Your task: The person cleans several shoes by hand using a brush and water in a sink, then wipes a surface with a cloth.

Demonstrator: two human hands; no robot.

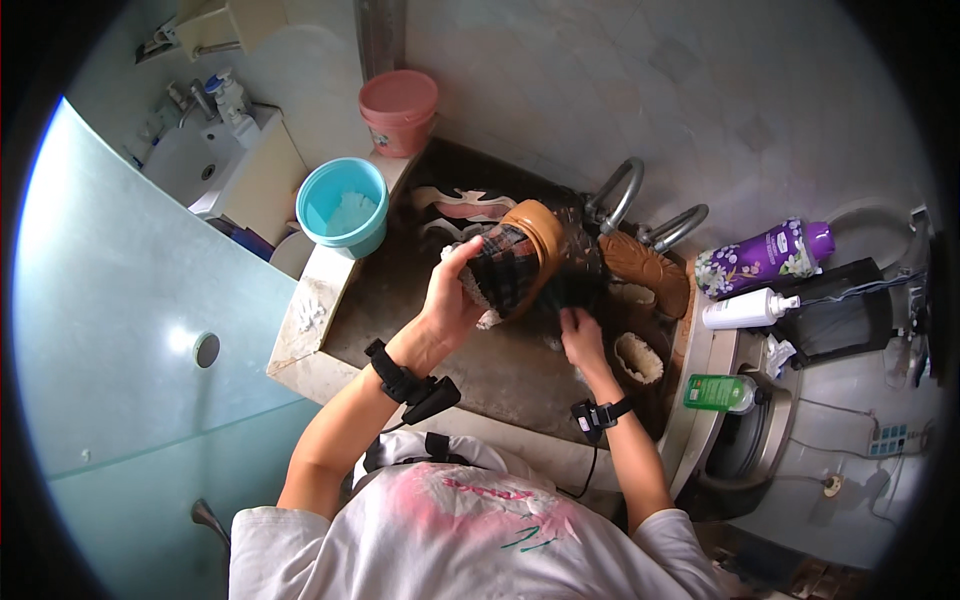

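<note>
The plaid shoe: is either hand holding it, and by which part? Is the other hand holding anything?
The left hand holds the plaid shoe by its fleece-edged opening. The right hand seems closed on something dark, too blurred to identify.

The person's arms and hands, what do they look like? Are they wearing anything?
No gloves show on the left hand or right hand. Each wrist wears a black strap carrying a black box; the left box looks bigger. A thin dark cable shows below the right one. The short sleeves are whitish.
</note>
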